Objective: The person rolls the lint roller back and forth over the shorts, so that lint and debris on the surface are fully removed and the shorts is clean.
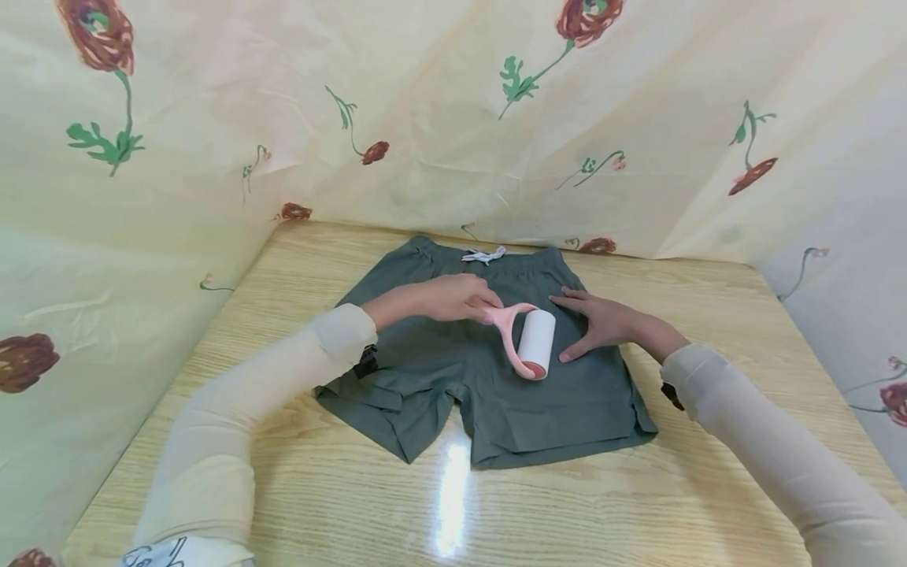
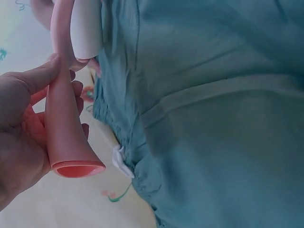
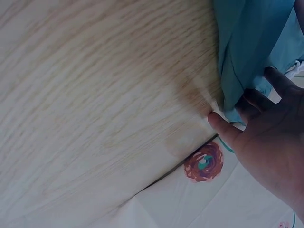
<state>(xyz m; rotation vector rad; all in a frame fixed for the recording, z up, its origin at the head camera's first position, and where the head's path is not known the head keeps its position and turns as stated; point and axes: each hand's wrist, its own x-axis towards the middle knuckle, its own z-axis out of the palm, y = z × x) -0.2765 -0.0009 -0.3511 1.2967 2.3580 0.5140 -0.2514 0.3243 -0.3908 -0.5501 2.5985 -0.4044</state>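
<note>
Dark green shorts (image 1: 432, 346) lie spread on the wooden table, waistband at the far side, with a white drawstring (image 1: 485, 255) at its middle. My left hand (image 1: 457, 298) grips the pink handle of a lint roller (image 1: 536, 344). In the left wrist view, fingers and thumb wrap that hollow-ended handle (image 2: 69, 123). The roller's white cylinder is over the shorts' right leg, close to the cloth. Just right of it, my right hand (image 1: 602, 321) rests on the shorts with fingers spread. The right wrist view shows those fingers at the cloth's side edge (image 3: 232, 85).
The light wood-grain table (image 1: 340, 488) extends around the shorts on the near side and both sides. Flower-patterned cloth (image 1: 439, 110) hangs along the back and side edges. A bright light reflection lies on the near part of the table.
</note>
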